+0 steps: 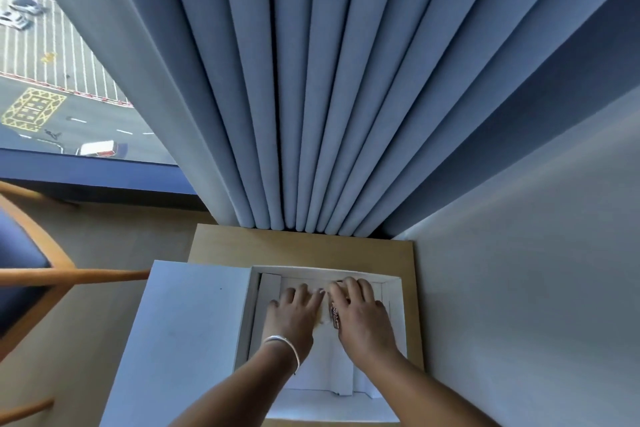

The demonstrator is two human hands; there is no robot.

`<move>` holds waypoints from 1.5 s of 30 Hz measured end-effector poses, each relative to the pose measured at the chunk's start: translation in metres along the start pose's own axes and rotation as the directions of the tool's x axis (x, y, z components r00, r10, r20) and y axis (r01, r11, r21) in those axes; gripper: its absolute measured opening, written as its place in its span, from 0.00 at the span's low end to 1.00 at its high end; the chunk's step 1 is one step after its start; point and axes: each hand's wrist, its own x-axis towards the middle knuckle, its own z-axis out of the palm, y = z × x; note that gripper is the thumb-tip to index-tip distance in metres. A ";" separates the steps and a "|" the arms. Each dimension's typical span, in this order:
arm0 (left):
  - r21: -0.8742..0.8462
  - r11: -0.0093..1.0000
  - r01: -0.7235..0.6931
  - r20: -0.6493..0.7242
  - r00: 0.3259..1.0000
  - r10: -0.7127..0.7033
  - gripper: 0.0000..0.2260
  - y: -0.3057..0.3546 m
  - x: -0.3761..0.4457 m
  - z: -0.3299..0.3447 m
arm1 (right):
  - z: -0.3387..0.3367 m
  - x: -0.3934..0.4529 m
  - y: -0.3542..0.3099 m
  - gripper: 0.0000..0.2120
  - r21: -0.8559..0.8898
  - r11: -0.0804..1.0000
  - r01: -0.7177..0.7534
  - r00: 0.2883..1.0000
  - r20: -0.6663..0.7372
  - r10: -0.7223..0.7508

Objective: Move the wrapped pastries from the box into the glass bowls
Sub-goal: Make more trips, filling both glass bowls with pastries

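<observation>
Table (301, 243): centre of view, low; its far edge meets the curtain (311, 80) at 12 o'clock, wall (519, 288) along its 3 o'clock side.
Box (394, 315): on the table, open, toward the near edge.
Lid (187, 340): flat at the box's 9 o'clock, touching it and overhanging the table's 9 o'clock edge.
Left hand (294, 315): in the box, far half, 9 o'clock side.
Right hand (360, 312): in the box, just beside the left hand at its 3 o'clock.
Pastry (330, 314): in the box, between the two hands, both touching it.
Chair (31, 274): at 9 o'clock of the table, apart from it.
Window (52, 80): at 10 o'clock, behind the chair, left of the curtain.
</observation>
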 end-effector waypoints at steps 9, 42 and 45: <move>-0.172 0.979 0.114 -0.161 0.977 -0.142 0.36 -0.016 -0.070 -0.088 | -0.098 -0.034 -0.015 0.38 0.016 1.000 0.025 0.989 -0.145 -0.023; -0.546 -0.065 0.835 -0.086 -0.134 -0.987 0.41 -0.174 -0.642 -0.034 | -0.099 -0.226 -0.526 0.41 -0.142 0.054 0.988 0.060 0.042 -0.997; -0.551 -0.159 0.819 -0.035 -0.213 -0.977 0.41 -0.169 -0.685 -0.007 | -0.077 -0.265 -0.564 0.39 -0.142 -0.047 0.989 -0.035 0.088 -0.995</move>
